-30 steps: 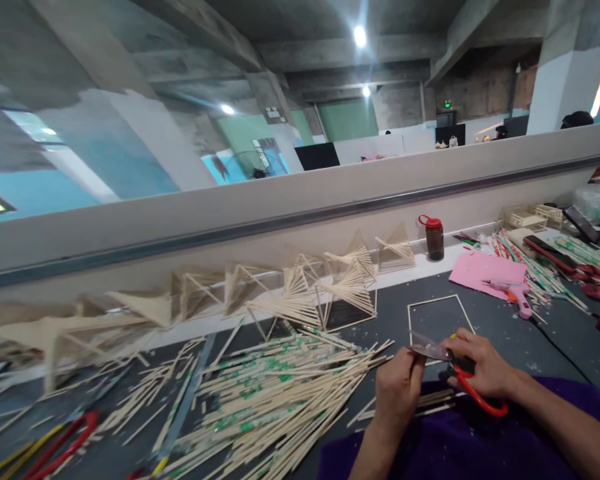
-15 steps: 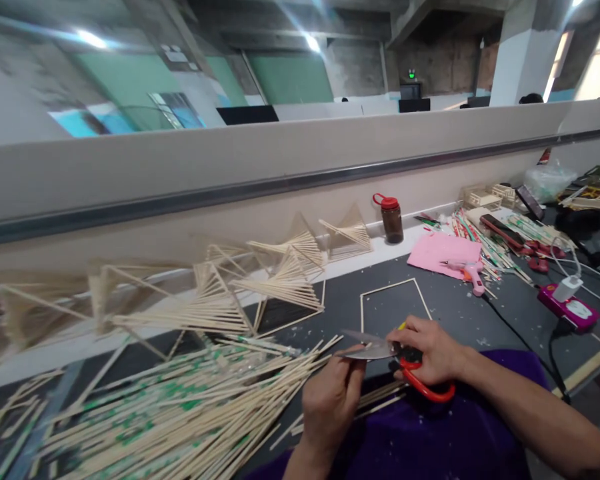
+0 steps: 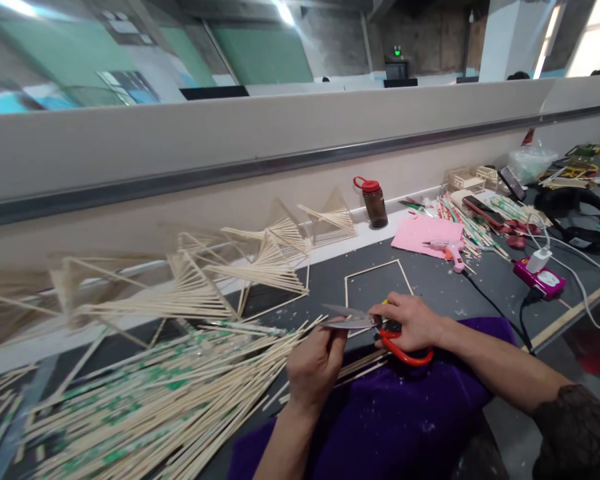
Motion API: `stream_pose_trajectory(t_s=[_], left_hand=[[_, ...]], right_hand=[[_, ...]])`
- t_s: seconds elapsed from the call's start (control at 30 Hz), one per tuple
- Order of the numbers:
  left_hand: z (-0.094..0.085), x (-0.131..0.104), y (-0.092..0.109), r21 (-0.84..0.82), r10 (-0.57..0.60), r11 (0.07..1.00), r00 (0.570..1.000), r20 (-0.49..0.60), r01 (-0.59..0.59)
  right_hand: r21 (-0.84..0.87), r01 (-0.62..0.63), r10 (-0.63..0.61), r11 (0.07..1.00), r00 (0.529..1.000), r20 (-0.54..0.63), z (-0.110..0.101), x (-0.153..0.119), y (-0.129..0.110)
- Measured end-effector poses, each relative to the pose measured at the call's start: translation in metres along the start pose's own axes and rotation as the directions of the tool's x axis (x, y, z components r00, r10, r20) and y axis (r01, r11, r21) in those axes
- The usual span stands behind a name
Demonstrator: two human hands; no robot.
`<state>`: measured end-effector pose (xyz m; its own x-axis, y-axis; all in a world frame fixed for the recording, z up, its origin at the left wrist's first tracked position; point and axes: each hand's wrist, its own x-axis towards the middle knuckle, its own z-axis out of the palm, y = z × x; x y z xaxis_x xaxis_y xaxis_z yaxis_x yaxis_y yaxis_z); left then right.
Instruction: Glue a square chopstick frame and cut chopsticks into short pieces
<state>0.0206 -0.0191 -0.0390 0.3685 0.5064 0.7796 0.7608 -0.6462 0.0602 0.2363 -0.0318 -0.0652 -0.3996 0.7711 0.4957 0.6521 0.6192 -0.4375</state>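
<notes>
Scissors (image 3: 363,321), dark table (image 3: 373,285), pale partition (image 3: 290,120)

No text is legible: the small lit green sign (image 3: 397,51) and green-printed wrappers (image 3: 177,382) cannot be read.

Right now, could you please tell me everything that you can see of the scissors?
The scissors have two pointed, grey, metal-looking blades and a red handle loop that looks like plastic. The blades stand apart, tips toward the left hand, whose fingers are at the lower blade; whether they touch it is unclear. The right hand grips the handles, covering part of them. The scissors are held above the dark table.
</notes>
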Motion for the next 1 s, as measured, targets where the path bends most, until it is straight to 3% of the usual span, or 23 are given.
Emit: stream_pose_trajectory(t_s=[0.23,0.43,0.63,0.8,1.0], left_hand=[[0.003,-0.004,0.0,-0.112,-0.12,0.986,0.991,0.063,0.126],[-0.001,0.002,0.003,-0.192,-0.186,0.962,0.98,0.071,0.196],[-0.002,0.003,0.002,-0.17,-0.167,0.969,0.982,0.091,0.181],[0.001,0.001,0.005,-0.111,-0.098,0.989,0.995,0.029,0.101],[0.003,-0.002,0.006,-0.163,-0.159,0.972,0.985,0.071,0.169]], right_hand=[[-0.045,0.039,-0.039,0.998,0.999,-0.01,-0.004,-0.001,-0.003],[-0.015,-0.045,0.046,0.999,0.998,0.03,0.004,0.001,-0.007],[-0.015,-0.072,0.073,0.997,0.996,0.049,0.008,0.002,-0.008],[0.02,-0.085,0.085,0.996,0.996,0.002,0.009,0.001,-0.009],[0.049,-0.092,0.091,0.995,0.996,0.016,0.01,0.002,-0.01]])
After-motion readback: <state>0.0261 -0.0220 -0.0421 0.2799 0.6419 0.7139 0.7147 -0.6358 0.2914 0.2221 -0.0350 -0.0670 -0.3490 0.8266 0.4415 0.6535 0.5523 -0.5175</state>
